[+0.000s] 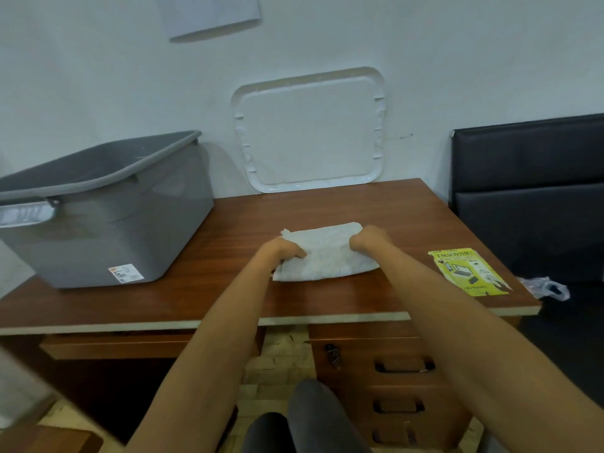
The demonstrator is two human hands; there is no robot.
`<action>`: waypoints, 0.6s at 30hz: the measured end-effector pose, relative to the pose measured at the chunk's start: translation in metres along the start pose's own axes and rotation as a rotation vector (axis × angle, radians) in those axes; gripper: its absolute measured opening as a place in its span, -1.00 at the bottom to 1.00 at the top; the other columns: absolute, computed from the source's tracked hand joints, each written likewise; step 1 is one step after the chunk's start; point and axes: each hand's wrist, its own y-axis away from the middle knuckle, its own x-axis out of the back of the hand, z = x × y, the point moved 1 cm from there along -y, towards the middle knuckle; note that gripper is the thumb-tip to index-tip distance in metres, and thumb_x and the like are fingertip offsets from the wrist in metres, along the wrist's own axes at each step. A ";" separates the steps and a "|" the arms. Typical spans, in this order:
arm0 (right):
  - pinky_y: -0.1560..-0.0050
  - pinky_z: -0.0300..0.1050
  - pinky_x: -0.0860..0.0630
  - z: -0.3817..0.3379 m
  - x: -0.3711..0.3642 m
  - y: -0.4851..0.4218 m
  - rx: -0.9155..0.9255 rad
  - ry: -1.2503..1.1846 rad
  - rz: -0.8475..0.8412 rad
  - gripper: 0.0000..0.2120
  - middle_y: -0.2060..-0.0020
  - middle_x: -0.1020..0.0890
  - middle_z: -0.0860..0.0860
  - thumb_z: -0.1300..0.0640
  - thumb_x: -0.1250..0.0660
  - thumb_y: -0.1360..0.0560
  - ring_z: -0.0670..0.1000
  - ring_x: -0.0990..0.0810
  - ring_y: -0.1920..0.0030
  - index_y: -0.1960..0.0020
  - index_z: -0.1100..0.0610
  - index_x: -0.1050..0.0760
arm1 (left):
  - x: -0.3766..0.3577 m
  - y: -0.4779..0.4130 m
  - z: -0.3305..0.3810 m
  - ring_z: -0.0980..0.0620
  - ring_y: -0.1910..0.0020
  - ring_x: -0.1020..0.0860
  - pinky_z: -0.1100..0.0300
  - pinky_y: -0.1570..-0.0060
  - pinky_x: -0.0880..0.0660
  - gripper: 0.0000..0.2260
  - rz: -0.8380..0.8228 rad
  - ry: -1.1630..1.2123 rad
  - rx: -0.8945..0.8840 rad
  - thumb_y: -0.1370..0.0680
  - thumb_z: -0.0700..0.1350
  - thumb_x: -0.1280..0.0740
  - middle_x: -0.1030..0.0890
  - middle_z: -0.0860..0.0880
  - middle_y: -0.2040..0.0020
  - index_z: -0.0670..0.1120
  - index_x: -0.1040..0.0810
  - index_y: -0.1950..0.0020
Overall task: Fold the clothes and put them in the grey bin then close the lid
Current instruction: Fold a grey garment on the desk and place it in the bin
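While left hand (287,251) and right hand (369,240) grip the cloth's (330,256) ends, centre frame, it looks soft, light, floppy.

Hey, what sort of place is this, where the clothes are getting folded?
Most likely an office or study: a wooden desk with a stack of handled drawers, a black padded seat beside it, and a yellow printed flyer on the desktop.

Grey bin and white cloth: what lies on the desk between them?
Nothing: in the head view, bare desk separates the grey bin from the white cloth.
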 end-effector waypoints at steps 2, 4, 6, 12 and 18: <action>-0.27 0.03 -0.51 -0.002 0.008 0.011 -0.017 -0.058 -0.095 -0.38 -0.47 -0.35 0.21 0.08 -0.34 -0.62 0.21 -0.45 -0.36 -0.59 0.21 -0.20 | 0.000 0.004 -0.011 -0.18 -0.39 -0.43 -0.01 -0.36 -0.44 -0.21 -0.027 0.112 0.011 -0.54 0.05 -0.50 -0.37 -0.16 -0.50 -0.14 -0.16 -0.63; -0.43 0.07 -0.41 -0.003 0.014 0.024 -0.006 -0.118 -0.161 -0.34 -0.55 -0.23 0.21 0.09 -0.31 -0.65 0.22 -0.38 -0.41 -0.64 0.18 -0.10 | 0.001 0.011 -0.021 -0.16 -0.29 -0.50 -0.04 -0.28 -0.52 -0.24 0.013 0.252 -0.005 -0.51 0.07 -0.52 -0.44 -0.16 -0.44 -0.15 -0.27 -0.59; -0.48 0.11 -0.34 -0.001 0.016 0.036 0.017 -0.154 -0.204 -0.37 -0.60 -0.15 0.20 0.12 -0.25 -0.68 0.25 -0.29 -0.50 -0.65 0.17 -0.05 | 0.003 0.022 -0.030 -0.12 -0.15 -0.55 0.02 -0.05 -0.58 -0.36 0.059 0.381 -0.026 -0.55 0.05 -0.48 -0.51 -0.15 -0.36 -0.18 -0.35 -0.52; -0.45 0.18 -0.39 -0.003 0.003 0.056 -0.015 -0.503 -0.234 -0.35 -0.52 -0.23 0.22 0.19 -0.29 -0.60 0.28 -0.36 -0.43 -0.61 0.22 -0.12 | 0.009 0.059 -0.056 -0.03 0.00 -0.60 0.14 0.34 -0.60 -0.63 0.010 0.550 0.010 -0.62 -0.09 -0.39 -0.60 -0.12 -0.20 -0.10 -0.45 -0.40; -0.38 0.18 -0.48 -0.008 -0.017 0.046 -0.044 -0.606 -0.276 -0.35 -0.45 -0.37 0.20 0.21 -0.34 -0.50 0.25 -0.48 -0.36 -0.56 0.20 -0.24 | 0.020 0.069 -0.078 0.03 0.25 -0.64 0.18 0.29 -0.61 -0.73 -0.104 0.623 0.105 -0.59 -0.06 -0.45 -0.69 -0.11 0.08 -0.14 -0.57 -0.23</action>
